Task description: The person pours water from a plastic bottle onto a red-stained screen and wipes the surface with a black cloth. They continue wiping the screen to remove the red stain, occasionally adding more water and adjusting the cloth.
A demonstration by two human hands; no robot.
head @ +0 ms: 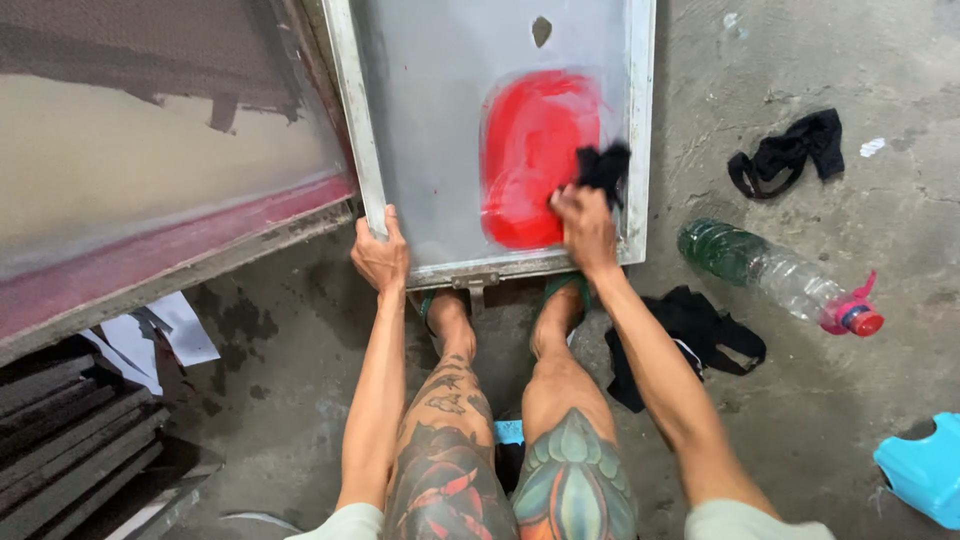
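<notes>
Here: left hand point(381, 256) grips screen frame point(366, 150) corner; right hand point(586, 226) presses black rag point(604, 168) (bunched) on red ink point(530, 150).

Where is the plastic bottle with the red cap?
The plastic bottle lies on its side on the concrete floor, right of the framed screen, between two black cloths.

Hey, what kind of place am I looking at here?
Probably a screen-printing workshop: a framed mesh screen smeared with red ink, another big frame leaning beside it, and a stained concrete floor.
</notes>
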